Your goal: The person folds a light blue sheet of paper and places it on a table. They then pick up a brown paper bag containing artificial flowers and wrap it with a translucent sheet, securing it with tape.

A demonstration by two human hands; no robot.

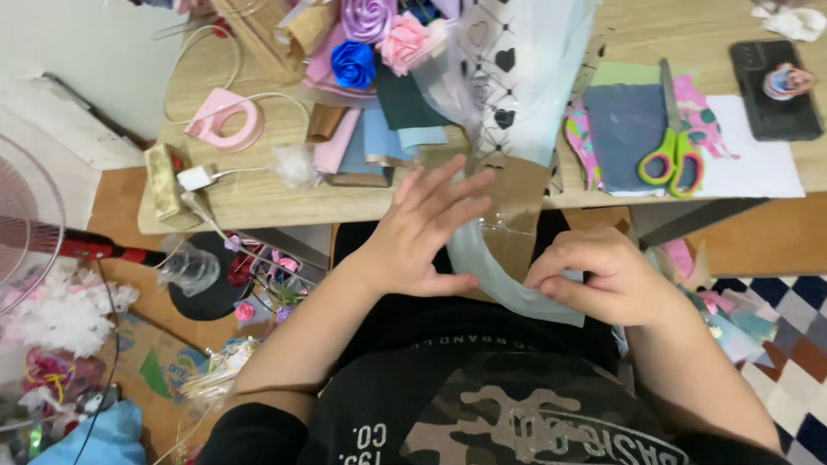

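While the left hand (422,228) lies flat with fingers spread, pressing the pale blue wrapping sheet (504,280) so it stays put at the wooden table (258,198) edge, the right hand (594,275) pinches the sheet's lower edge; scissors (672,155) and ribbon roses (370,39) lie beyond.

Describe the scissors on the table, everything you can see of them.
The scissors lie shut on the wooden table, beyond the right hand. Grey blade points away from the person; looped handles, one green, one orange, face them. They rest on a dark blue sheet over pink patterned paper. Neither hand touches them.
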